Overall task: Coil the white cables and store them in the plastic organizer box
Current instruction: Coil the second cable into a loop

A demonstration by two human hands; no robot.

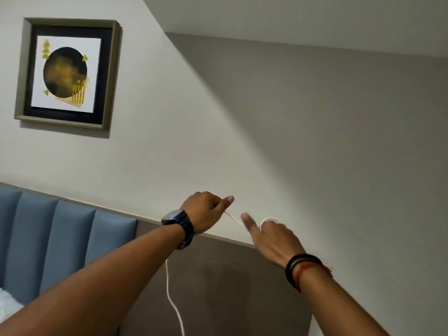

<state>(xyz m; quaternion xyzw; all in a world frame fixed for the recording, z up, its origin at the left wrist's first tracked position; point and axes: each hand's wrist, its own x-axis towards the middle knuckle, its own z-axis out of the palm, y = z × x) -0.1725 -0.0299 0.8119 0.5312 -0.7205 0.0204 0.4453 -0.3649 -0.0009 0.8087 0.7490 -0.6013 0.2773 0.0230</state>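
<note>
One white cable (233,219) ran taut between two hands raised before the wall (315,141). The left hand (206,212) was closed on it, thumb out, a tail hanging below the wrist. The right hand (274,238) had loops wound round its fingers, forefinger extended. One watch (179,224) sat on the left wrist, several bands (300,270) on the right. One framed picture (68,73) hung upper left; no writing was legible.

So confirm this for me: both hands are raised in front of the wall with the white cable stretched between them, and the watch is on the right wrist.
Not quite. In the head view the watch is on the left wrist; the right wrist wears dark bands. The rest holds: left hand and right hand are raised before the wall, the white cable between them.
</note>
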